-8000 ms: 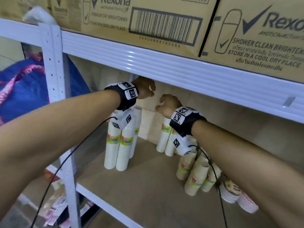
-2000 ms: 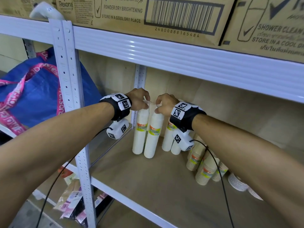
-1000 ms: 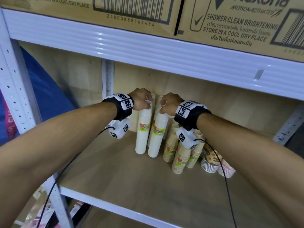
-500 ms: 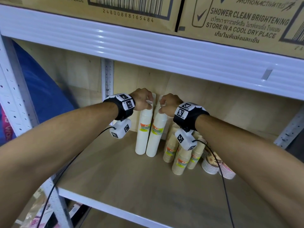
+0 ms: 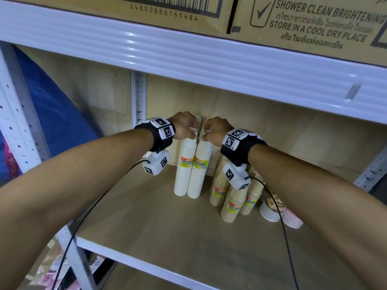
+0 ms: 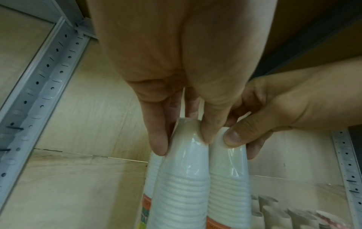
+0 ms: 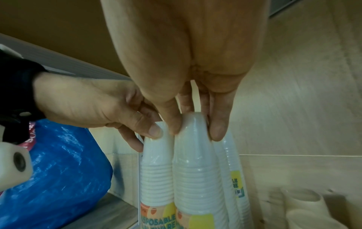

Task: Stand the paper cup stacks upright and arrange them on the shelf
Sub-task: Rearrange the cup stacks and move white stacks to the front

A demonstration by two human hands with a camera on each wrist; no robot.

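Observation:
Two tall white paper cup stacks in clear wrap stand upright, side by side and touching, at the back left of the wooden shelf [image 5: 157, 237]. My left hand [image 5: 193, 132] pinches the top of the left stack [image 5: 184, 168] between thumb and fingers [image 6: 158, 144]. My right hand [image 5: 206, 133] pinches the top of the right stack [image 5: 199, 170] the same way, with its fingers [image 7: 217, 131] on that stack [image 7: 195, 178]. More white stacks [image 7: 231, 170] stand just behind, mostly hidden in the head view.
Brown cup stacks [image 5: 232, 204] stand to the right, and patterned cup stacks [image 5: 272, 208] lie beyond them. The white shelf beam [image 5: 188, 53] with cardboard boxes [image 5: 314, 21] hangs low overhead. A perforated post [image 5: 138, 97] and a blue bag [image 5: 52, 122] are on the left.
Since two seconds ago the held pair has shifted right, in front of the other white stacks. Over the last second both hands keep their hold and hardly move.

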